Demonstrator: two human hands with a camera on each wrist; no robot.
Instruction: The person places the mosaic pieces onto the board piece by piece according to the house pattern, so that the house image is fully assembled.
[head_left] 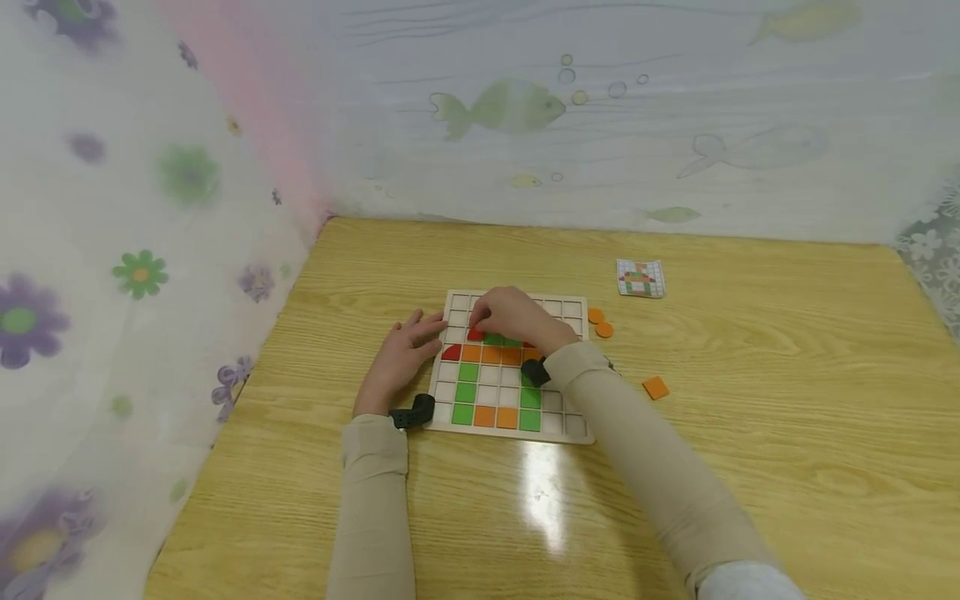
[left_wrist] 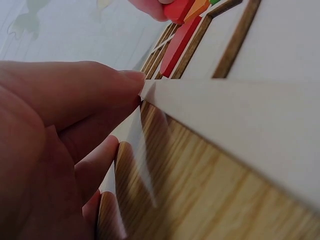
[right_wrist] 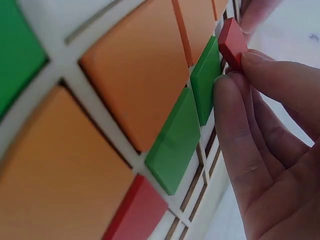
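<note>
A white wooden grid board point(head_left: 510, 435) lies on the table, its cells partly filled with red, green and orange tiles. Over its upper part, my right hand point(head_left: 516, 315) pinches a red tile point(right_wrist: 233, 44) between thumb and fingers, beside a green tile point(right_wrist: 206, 82) in the right wrist view. My left hand point(head_left: 397, 362) rests at the board's left edge with fingers extended, fingertips touching the rim. Near it, a red tile with a curved side point(head_left: 452, 352) starts a row of orange tiles point(head_left: 491, 355). Part of that row is hidden by my right hand and wrist.
Two orange discs point(head_left: 603, 330) and a loose orange square point(head_left: 656, 387) lie right of the board. Behind them is a small picture card point(head_left: 641, 278) with a coloured grid pattern. A patterned wall covering point(head_left: 480, 167) rises at the table's back and left.
</note>
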